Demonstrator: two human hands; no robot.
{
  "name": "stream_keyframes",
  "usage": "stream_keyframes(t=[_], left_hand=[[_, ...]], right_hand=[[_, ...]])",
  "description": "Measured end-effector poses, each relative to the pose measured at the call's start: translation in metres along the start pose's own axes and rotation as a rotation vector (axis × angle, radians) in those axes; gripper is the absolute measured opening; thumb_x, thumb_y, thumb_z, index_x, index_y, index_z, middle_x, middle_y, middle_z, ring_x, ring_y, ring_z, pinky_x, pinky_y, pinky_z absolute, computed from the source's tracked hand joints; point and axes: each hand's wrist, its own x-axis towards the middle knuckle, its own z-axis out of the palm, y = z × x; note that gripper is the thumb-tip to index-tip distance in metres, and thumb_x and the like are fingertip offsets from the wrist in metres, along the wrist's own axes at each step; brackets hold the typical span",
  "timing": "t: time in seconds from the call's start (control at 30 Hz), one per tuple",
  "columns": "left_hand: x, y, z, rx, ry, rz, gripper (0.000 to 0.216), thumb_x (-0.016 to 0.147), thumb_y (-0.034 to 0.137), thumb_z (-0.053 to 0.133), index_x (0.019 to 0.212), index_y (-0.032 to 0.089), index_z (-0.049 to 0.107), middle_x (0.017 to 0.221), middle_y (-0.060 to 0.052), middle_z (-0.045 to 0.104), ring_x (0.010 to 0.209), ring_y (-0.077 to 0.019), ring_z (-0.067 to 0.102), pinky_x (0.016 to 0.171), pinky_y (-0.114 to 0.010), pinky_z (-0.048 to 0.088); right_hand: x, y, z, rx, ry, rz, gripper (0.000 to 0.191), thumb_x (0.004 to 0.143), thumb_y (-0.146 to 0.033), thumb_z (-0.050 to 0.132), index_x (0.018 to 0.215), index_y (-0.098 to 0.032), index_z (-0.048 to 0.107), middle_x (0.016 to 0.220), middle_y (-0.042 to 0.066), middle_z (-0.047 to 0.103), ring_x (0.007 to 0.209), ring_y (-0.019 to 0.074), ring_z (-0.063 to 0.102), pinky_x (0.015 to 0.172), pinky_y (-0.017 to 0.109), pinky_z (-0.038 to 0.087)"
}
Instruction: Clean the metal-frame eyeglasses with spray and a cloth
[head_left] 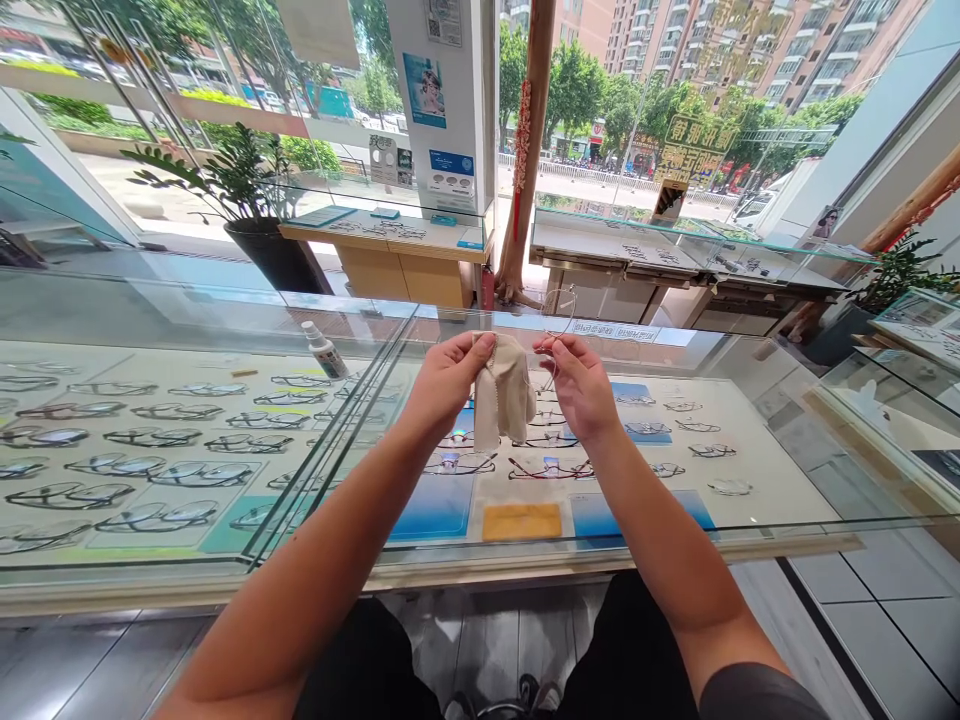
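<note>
My left hand (448, 380) is closed on a beige cleaning cloth (501, 400) that hangs down from its fingers. My right hand (577, 385) pinches a thin wire-framed pair of glasses (561, 318), whose frame rises just above the fingers. Both hands are held close together above a glass display counter (225, 330). The cloth touches the glasses between the two hands.
Under the counter glass lie rows of several spectacle frames (150, 440) on white and blue trays. A small white spray bottle (324, 350) lies on the glass to the left. More glass counters (675, 240), a potted plant (247, 190) and a wooden post (529, 150) stand beyond.
</note>
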Motion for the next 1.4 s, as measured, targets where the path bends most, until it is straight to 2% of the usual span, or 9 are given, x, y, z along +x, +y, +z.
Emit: stream_keyframes(t=[0.17,0.3,0.47,0.67,0.9,1.07,1.2,1.3,1.4], left_hand=[[0.007,0.004,-0.007,-0.075,0.107,0.136,0.049,0.092,0.063,0.087,0.113,0.019,0.086,0.106,-0.009,0.083,0.094,-0.0203,0.075,0.089,-0.032,0.060],[-0.006,0.007,0.002,0.226,0.188,0.389,0.044,0.108,0.055,0.070,0.134,0.021,0.082,0.133,-0.012,0.082,0.121,-0.0255,0.076,0.110,-0.039,0.058],[-0.023,0.002,0.015,0.667,0.065,0.526,0.045,0.116,0.037,0.054,0.155,0.022,0.072,0.155,-0.013,0.073,0.141,-0.0302,0.071,0.119,-0.043,0.055],[-0.021,-0.004,0.015,0.786,-0.011,0.551,0.045,0.112,0.030,0.054,0.152,0.021,0.074,0.150,-0.014,0.076,0.139,-0.0309,0.072,0.121,-0.044,0.053],[-0.026,-0.008,0.017,0.646,0.002,0.475,0.046,0.113,0.037,0.057,0.154,0.023,0.073,0.149,-0.013,0.077,0.125,-0.0283,0.079,0.107,-0.036,0.060],[-0.022,-0.003,0.017,0.421,0.092,0.429,0.048,0.111,0.050,0.066,0.150,0.026,0.077,0.148,-0.011,0.077,0.132,-0.0300,0.075,0.115,-0.041,0.058],[-0.012,0.001,0.012,0.259,0.146,0.375,0.048,0.106,0.059,0.072,0.136,0.024,0.084,0.133,-0.011,0.083,0.128,-0.0292,0.074,0.116,-0.043,0.057],[-0.005,-0.001,0.009,0.084,0.111,0.280,0.052,0.101,0.064,0.077,0.132,0.023,0.084,0.120,-0.009,0.084,0.116,-0.0260,0.075,0.106,-0.038,0.059],[-0.004,-0.002,0.009,-0.055,-0.002,0.108,0.055,0.096,0.066,0.082,0.126,0.020,0.085,0.106,-0.008,0.083,0.097,-0.0216,0.074,0.086,-0.031,0.059]], right_hand=[[-0.006,-0.001,0.003,-0.189,-0.073,-0.103,0.017,0.094,-0.046,0.081,0.095,-0.030,0.081,0.104,0.002,0.084,0.108,0.0233,0.073,0.103,0.042,0.053],[-0.014,0.007,0.008,-0.477,0.019,-0.193,0.014,0.098,-0.040,0.077,0.092,-0.028,0.080,0.094,0.002,0.081,0.094,0.0223,0.069,0.093,0.041,0.049],[-0.019,0.014,0.013,-0.611,0.007,-0.279,0.015,0.100,-0.039,0.073,0.090,-0.027,0.077,0.093,0.002,0.078,0.093,0.0230,0.065,0.091,0.040,0.048],[-0.018,0.012,0.012,-0.603,0.025,-0.270,0.016,0.101,-0.039,0.070,0.092,-0.027,0.076,0.091,0.002,0.077,0.090,0.0228,0.063,0.089,0.040,0.048],[-0.017,0.006,0.012,-0.540,0.036,-0.263,0.017,0.101,-0.039,0.070,0.093,-0.026,0.076,0.090,0.001,0.077,0.087,0.0215,0.064,0.087,0.040,0.046],[-0.023,0.005,0.020,-0.527,-0.029,-0.283,0.019,0.102,-0.041,0.070,0.090,-0.027,0.075,0.091,0.002,0.076,0.088,0.0219,0.064,0.088,0.040,0.047],[-0.024,0.005,0.019,-0.508,-0.079,-0.266,0.021,0.102,-0.044,0.071,0.090,-0.028,0.077,0.093,0.002,0.078,0.091,0.0227,0.066,0.090,0.041,0.048],[-0.017,0.002,0.010,-0.396,-0.054,-0.225,0.019,0.101,-0.046,0.074,0.095,-0.030,0.080,0.099,0.003,0.082,0.097,0.0234,0.069,0.097,0.042,0.051],[-0.007,-0.004,0.000,-0.204,0.012,-0.168,0.018,0.096,-0.049,0.080,0.097,-0.031,0.083,0.104,0.003,0.084,0.105,0.0243,0.072,0.103,0.043,0.054]])
